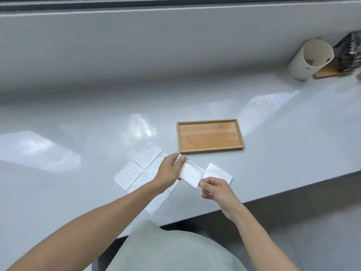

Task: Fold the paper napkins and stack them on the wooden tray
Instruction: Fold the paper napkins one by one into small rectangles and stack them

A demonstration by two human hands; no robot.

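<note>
I hold a folded white napkin (190,173) just above the counter, in front of the wooden tray (210,150). My left hand (169,171) grips its far-left end and my right hand (215,187) pinches its near-right corner. The tray holds nothing. An unfolded napkin (137,169) lies flat on the counter to the left, partly under my left arm. Another folded napkin (217,172) rests on the counter just behind my right hand.
The pale grey counter (78,133) runs to a raised back ledge. At the far right stand a white cylindrical container (310,59), a dark bag (349,53) and a small wooden board (326,72). The counter's front edge slants past my right arm; floor lies beyond.
</note>
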